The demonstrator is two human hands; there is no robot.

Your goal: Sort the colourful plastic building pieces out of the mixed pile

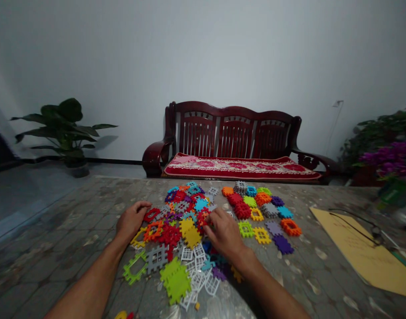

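A heap of toothed plastic building pieces in many colours covers the middle of the table. My left hand [131, 221] rests at the heap's left edge, fingers stretched loosely beside a red frame piece [152, 215]. My right hand [224, 231] reaches into the heap's right side, its thumb and fingers closing on a red building piece [203, 217] that they partly hide. Nearer me lie yellow pieces [191, 235], a lime-green square piece [176, 280], a grey frame piece [157, 258] and several white window pieces [198, 280].
Right of the heap, pieces sit in small stacks by colour, among them a red stack [242, 210] and a purple piece [283, 244]. A yellow envelope [365, 252] with eyeglasses [376, 232] on it lies farther right. A wooden bench [236, 133] stands behind the table.
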